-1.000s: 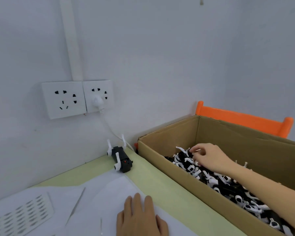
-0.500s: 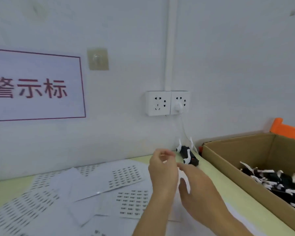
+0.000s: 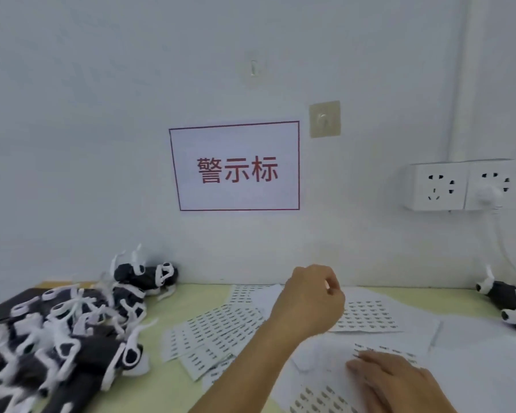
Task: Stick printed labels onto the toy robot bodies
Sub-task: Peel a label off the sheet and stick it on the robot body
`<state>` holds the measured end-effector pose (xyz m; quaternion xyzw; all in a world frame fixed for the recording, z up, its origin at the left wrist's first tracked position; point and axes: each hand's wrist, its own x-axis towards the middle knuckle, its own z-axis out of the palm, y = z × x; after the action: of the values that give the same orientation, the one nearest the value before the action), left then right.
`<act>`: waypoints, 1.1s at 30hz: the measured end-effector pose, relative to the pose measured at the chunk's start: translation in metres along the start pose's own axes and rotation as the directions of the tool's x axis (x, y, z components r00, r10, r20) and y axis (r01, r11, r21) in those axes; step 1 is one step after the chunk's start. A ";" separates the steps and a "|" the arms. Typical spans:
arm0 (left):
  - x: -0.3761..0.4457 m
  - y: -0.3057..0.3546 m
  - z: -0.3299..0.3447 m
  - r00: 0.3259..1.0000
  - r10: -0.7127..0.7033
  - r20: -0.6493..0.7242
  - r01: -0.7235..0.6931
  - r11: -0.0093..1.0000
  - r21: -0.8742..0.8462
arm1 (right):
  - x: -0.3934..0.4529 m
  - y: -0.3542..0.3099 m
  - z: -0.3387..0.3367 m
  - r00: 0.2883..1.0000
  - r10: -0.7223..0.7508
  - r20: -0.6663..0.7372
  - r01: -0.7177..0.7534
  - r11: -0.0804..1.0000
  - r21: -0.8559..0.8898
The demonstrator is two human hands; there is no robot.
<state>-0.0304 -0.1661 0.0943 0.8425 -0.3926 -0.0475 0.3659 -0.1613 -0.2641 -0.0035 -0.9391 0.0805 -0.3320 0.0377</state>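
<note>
Head view: left hand [image 3: 309, 299] raised above the tabletop [image 3: 161, 311], fingers curled with thumb meeting fingertips; whether it pinches a label cannot be told. Right hand [image 3: 396, 380] rests flat, fingers straight, on a label sheet [image 3: 385, 351]. More label sheets [image 3: 215, 332] lie between the hands and a heap of toy robot bodies [image 3: 57, 326] at left; one toy robot body [image 3: 507, 302] lies far right.
</note>
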 end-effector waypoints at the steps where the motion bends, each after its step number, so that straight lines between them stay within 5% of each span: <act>1: 0.004 -0.009 -0.007 1.000 -0.014 0.022 0.012 0.993 0.117 | -0.001 -0.003 -0.002 1.000 0.002 -0.010 -0.002 1.000 0.001; 5: 0.026 -0.045 -0.047 0.995 -0.072 0.074 0.017 0.819 0.573 | -0.001 0.001 0.001 0.997 0.067 0.023 -0.068 0.997 0.028; 8: 0.032 -0.088 -0.075 0.996 -0.070 0.048 -0.009 0.477 0.879 | 0.000 0.005 0.000 0.994 0.087 0.072 -0.092 0.993 0.070; 11: 0.036 -0.138 -0.102 0.986 -0.169 -0.012 0.047 0.204 0.978 | 0.001 0.000 -0.005 0.997 0.049 0.065 -0.055 0.995 0.086; 13: 0.042 -0.162 -0.115 0.969 -0.224 -0.109 0.167 0.260 0.951 | 0.001 0.001 0.009 0.998 -0.028 0.056 0.022 0.995 0.100; 15: 0.047 -0.179 -0.121 0.917 -0.305 -0.256 0.385 0.517 0.765 | 0.002 0.003 0.017 0.998 -0.025 -0.065 0.027 0.999 0.024; 17: 0.051 -0.193 -0.121 0.844 -0.412 -0.343 0.536 0.665 0.520 | 0.002 0.004 0.017 0.999 -0.040 -0.025 0.041 0.998 0.044; 20: 0.058 -0.216 -0.120 0.809 -0.483 -0.334 0.586 0.631 0.508 | 0.000 0.003 0.008 0.995 -0.101 0.021 0.100 0.993 0.069; 24: 0.062 -0.230 -0.121 0.827 -0.419 -0.375 0.559 0.683 0.470 | 0.008 0.007 0.005 0.966 -0.004 0.260 -0.019 0.996 0.087; 25: 0.063 -0.231 -0.123 0.822 -0.395 -0.410 0.555 0.720 0.418 | 0.009 0.016 0.011 0.999 -0.033 0.044 0.031 0.999 0.040; 29: 0.068 -0.222 -0.132 0.851 -0.377 -0.366 0.506 0.776 0.377 | 0.015 0.004 0.002 0.968 -0.029 0.249 0.014 0.998 0.065; 33: 0.071 -0.197 -0.138 0.870 -0.378 -0.316 0.484 0.779 0.399 | 0.010 0.005 0.013 0.992 -0.006 0.125 0.006 1.000 -0.006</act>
<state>0.1923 -0.0518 0.0806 0.9725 -0.1452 0.0579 0.1728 -0.1461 -0.2708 -0.0083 -0.9584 0.0762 -0.2722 0.0388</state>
